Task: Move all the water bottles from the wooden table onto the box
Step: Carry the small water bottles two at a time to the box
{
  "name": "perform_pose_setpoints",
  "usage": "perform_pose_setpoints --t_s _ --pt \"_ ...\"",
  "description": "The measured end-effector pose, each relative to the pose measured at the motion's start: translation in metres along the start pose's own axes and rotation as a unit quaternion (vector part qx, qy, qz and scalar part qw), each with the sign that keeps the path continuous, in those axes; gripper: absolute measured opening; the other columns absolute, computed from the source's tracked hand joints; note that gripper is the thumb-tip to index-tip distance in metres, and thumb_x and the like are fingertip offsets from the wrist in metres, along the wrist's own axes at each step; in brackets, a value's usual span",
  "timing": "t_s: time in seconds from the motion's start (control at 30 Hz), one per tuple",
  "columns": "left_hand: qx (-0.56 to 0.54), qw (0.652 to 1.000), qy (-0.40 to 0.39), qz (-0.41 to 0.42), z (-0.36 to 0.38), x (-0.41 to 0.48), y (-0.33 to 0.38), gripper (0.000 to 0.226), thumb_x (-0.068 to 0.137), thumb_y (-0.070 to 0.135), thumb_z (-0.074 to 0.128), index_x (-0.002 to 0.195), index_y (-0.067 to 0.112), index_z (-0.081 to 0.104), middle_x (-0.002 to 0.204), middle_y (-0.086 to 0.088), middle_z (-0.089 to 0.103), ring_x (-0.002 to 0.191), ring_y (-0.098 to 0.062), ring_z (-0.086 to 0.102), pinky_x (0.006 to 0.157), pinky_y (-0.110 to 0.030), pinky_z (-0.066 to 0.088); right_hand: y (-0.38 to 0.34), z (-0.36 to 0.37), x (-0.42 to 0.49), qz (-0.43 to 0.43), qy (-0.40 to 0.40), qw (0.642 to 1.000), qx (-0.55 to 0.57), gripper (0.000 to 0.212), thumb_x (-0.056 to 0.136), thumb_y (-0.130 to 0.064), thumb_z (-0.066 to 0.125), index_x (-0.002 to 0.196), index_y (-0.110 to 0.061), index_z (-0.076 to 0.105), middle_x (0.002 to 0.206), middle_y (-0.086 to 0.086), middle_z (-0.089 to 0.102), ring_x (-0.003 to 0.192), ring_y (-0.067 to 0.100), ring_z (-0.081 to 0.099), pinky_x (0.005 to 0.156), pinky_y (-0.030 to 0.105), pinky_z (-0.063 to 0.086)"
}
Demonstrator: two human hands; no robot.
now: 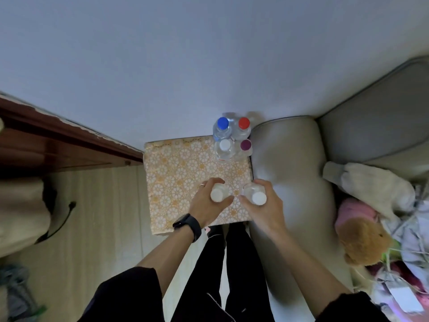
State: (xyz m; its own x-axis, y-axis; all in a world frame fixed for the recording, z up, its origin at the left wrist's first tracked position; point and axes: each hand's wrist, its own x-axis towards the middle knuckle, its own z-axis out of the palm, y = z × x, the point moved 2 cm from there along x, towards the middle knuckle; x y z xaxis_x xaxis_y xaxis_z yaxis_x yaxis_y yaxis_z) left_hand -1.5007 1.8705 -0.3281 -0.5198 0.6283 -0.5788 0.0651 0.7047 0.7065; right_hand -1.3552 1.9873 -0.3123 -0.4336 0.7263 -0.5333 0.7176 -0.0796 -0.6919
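A box (176, 173) covered in orange floral paper stands against the wall in front of me. Several clear water bottles stand together at its far right corner: a blue-capped one (222, 129), a red-capped one (243, 127), a white-capped one (224, 149) and a purple-capped one (245, 147). My left hand (205, 206) grips a white-capped bottle (217, 194) over the box's near right part. My right hand (264, 210) grips another white-capped bottle (256, 195) beside it. Both bottles are upright; whether they touch the box is hidden.
A beige sofa armrest (285, 173) runs along the box's right side, with a pile of clothes and a brown plush toy (362, 242) further right. A dark wooden table edge (58, 140) lies at the left. My legs stand just before the box.
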Motion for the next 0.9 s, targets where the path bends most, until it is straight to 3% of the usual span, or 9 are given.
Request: perform_pose_setpoints --t_s 0.17,0.37,0.47,0.53,0.6,0.67,0.77,0.9 --pt "-0.020 1.000 0.023 -0.007 0.015 0.018 -0.016 0.051 0.081 0.044 0.077 0.123 0.032 0.051 0.120 0.004 0.051 0.096 -0.017 0.057 0.078 -0.035 0.052 0.019 0.021 0.026 0.009 0.025 1.000 0.017 0.053 0.073 -0.038 0.086 0.113 -0.045 0.052 0.109 -0.017 0.066 0.102 0.007 0.062 0.090 0.029 0.052" --pt "-0.036 0.998 0.045 -0.040 0.017 0.027 -0.037 0.055 0.078 0.050 0.078 0.124 0.034 0.051 0.123 0.007 0.052 0.097 -0.013 0.058 0.069 -0.024 0.045 0.033 0.030 0.044 0.041 0.028 0.998 0.026 0.056 0.072 -0.039 0.086 0.117 -0.044 0.055 0.112 -0.016 0.066 0.105 0.006 0.062 0.091 0.030 0.053" --pt "-0.019 0.999 0.019 -0.037 0.016 0.024 -0.042 0.065 0.074 0.055 0.079 0.127 0.036 0.048 0.132 0.006 0.049 0.107 -0.016 0.056 0.078 -0.030 0.047 0.036 0.027 0.048 0.062 0.008 0.998 0.028 0.064 0.069 -0.043 0.086 0.125 -0.046 0.053 0.117 -0.017 0.064 0.109 0.007 0.062 0.097 0.036 0.053" --pt "-0.014 0.999 0.002 -0.047 0.014 0.022 -0.043 0.077 0.069 0.055 0.084 0.132 0.037 0.043 0.144 0.004 0.041 0.122 -0.019 0.049 0.091 -0.035 0.047 0.034 0.024 0.048 0.074 -0.004 0.997 0.016 0.077 0.068 -0.048 0.086 0.135 -0.042 0.049 0.124 -0.018 0.060 0.112 0.006 0.059 0.100 0.032 0.050" --pt "-0.015 0.997 -0.006 -0.069 0.013 0.021 -0.043 0.096 0.064 0.051 0.088 0.142 0.037 0.034 0.147 0.002 0.038 0.124 -0.021 0.047 0.097 -0.041 0.048 0.031 0.019 0.047 0.083 -0.018 0.996 -0.001 0.089 0.069 -0.051 0.085 0.145 -0.036 0.041 0.127 -0.018 0.053 0.115 0.005 0.052 0.101 0.028 0.045" --pt "-0.018 0.995 -0.008 -0.095 0.013 0.020 -0.045 0.107 0.066 0.042 0.089 0.149 0.034 0.023 0.140 -0.002 0.045 0.118 -0.025 0.053 0.095 -0.044 0.051 0.030 0.015 0.045 0.102 -0.031 0.994 -0.006 0.085 0.072 -0.051 0.083 0.143 -0.031 0.041 0.117 -0.019 0.055 0.108 0.007 0.054 0.092 0.024 0.045" --pt "-0.001 0.993 -0.004 -0.121 0.014 0.020 -0.048 0.098 0.074 0.032 0.084 0.151 0.026 0.023 0.124 -0.001 0.059 0.107 -0.027 0.063 0.088 -0.041 0.055 0.032 0.014 0.041 0.114 -0.043 0.992 -0.019 0.059 0.076 -0.049 0.080 0.126 -0.032 0.054 0.104 -0.018 0.064 0.098 0.009 0.064 0.070 0.016 0.044" --pt "0.027 0.992 0.021 -0.124 0.014 0.023 -0.044 0.079 0.080 0.041 0.076 0.144 0.023 0.034 0.106 0.000 0.068 0.088 -0.022 0.067 0.076 -0.043 0.059 0.030 0.014 0.044 0.110 -0.039 0.993 -0.019 0.056 0.080 -0.045 0.078 0.129 -0.029 0.057 0.100 -0.014 0.066 0.088 0.002 0.063 0.067 0.015 0.044"
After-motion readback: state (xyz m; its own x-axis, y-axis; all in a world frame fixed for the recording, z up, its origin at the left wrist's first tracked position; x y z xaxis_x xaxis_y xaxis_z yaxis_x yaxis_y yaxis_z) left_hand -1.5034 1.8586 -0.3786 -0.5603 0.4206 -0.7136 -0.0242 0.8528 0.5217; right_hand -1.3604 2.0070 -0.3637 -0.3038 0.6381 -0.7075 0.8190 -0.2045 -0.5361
